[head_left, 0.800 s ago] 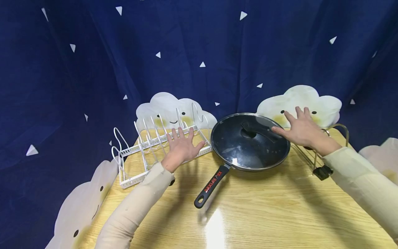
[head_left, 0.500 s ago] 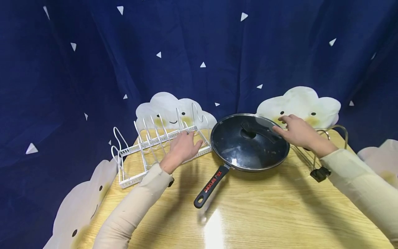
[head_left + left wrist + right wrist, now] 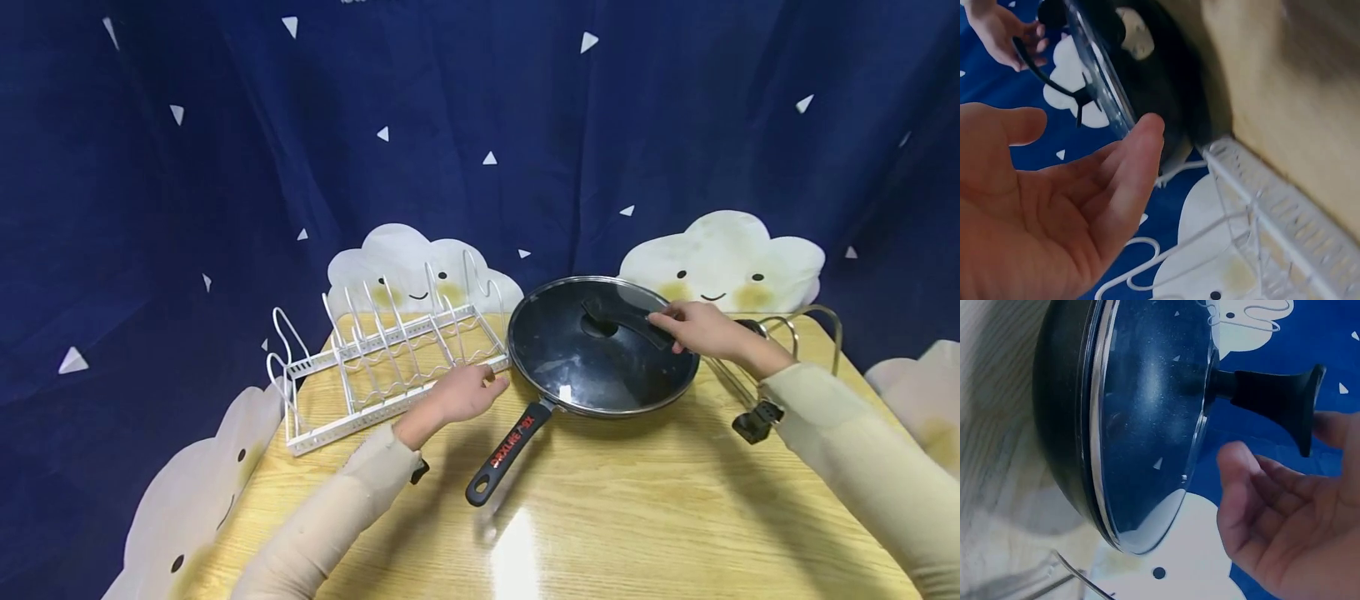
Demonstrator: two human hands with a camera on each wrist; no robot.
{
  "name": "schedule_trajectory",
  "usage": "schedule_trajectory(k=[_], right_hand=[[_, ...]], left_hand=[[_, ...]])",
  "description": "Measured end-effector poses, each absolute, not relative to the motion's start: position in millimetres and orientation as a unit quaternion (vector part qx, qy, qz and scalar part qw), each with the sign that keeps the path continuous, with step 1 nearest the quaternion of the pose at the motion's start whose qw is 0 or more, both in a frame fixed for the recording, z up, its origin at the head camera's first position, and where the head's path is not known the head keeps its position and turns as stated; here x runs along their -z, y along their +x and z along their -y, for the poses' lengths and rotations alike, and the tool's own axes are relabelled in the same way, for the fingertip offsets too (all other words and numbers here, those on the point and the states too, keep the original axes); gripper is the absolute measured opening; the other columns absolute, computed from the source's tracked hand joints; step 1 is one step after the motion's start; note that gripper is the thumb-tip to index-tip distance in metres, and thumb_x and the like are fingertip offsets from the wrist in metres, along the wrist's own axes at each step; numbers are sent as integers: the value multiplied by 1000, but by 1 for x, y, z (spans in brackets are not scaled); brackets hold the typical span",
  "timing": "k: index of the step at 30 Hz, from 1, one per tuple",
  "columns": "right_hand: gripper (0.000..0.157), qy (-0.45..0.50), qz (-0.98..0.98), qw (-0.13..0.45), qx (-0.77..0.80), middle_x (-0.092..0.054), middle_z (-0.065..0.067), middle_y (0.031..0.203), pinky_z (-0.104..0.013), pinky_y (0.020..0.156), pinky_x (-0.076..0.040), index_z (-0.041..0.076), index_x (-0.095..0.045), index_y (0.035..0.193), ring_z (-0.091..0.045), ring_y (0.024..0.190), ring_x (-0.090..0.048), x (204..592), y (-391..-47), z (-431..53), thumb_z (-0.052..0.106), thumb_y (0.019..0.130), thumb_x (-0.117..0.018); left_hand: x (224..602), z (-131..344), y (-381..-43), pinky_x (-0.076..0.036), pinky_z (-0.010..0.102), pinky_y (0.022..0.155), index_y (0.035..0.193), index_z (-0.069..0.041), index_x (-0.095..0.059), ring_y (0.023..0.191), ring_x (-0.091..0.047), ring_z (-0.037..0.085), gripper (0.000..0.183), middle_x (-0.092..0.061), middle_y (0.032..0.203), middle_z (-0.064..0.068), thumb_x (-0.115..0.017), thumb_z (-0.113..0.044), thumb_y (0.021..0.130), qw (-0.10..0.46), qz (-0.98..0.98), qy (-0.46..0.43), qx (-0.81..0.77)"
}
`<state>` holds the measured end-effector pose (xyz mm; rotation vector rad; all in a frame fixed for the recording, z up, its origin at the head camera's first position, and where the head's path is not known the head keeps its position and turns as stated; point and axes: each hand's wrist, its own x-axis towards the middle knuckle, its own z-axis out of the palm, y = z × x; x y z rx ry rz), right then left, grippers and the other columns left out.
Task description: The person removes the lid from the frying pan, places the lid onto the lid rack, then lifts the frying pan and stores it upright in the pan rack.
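Note:
A black frying pan (image 3: 1054, 412) stands on the table, covered by a glass lid (image 3: 600, 375) with a metal rim. The pan's long black handle (image 3: 510, 450) with red lettering points toward me. My right hand (image 3: 701, 329) is at the end of the lid's black flared handle (image 3: 1279, 403). In the right wrist view its thumb reaches the handle's top while the fingers, loosely curled, lie beside it. Just in front of the white wire rack (image 3: 390, 408) hovers my left hand (image 3: 461, 393), holding nothing, with relaxed fingers pointing at the pan's side.
Behind my right wrist stands a gold-coloured wire rack (image 3: 825, 312), partly hidden. Cloud-shaped boards (image 3: 720, 258) line the edge of the wooden table (image 3: 637, 508), and a dark blue curtain (image 3: 480, 100) hangs behind them.
My left hand has come back toward me from over the white rack, its spread fingers relaxing. My right hand has lowered to the lid's handle, its fingers now curling. The pan has stayed put.

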<state>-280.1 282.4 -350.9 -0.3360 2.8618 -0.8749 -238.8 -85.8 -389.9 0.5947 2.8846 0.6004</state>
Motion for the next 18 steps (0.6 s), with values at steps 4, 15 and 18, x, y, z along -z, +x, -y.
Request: schedule_trajectory(k=[4, 15, 18], right_hand=[[52, -94, -921, 110, 362, -62, -13, 80, -32, 60, -52, -8, -53, 115, -20, 66, -61, 356, -284, -285, 40, 99, -46], [52, -70, -827, 195, 522, -58, -10, 89, -29, 60, -55, -12, -45, 118, -15, 69, -63, 372, -298, -285, 37, 101, -44], [50, -69, -816, 201, 538, -58, -11, 90, -27, 57, -54, -11, -45, 116, -14, 66, -61, 374, -300, -283, 36, 101, -44]], left_hand=[[401, 83, -231, -53, 35, 67, 102, -3, -63, 78, -66, 28, 45, -68, 88, 13, -41, -41, 99, 122, -937, 197, -262], [431, 74, -213, -56, 38, 53, 101, 0, -55, 68, -65, 26, 43, -63, 79, 15, -38, -39, 102, 279, -825, 123, -476], [434, 72, -210, -55, 35, 52, 99, 1, -53, 73, -67, 35, 41, -65, 83, 23, -38, -37, 102, 310, -786, 122, -520]])
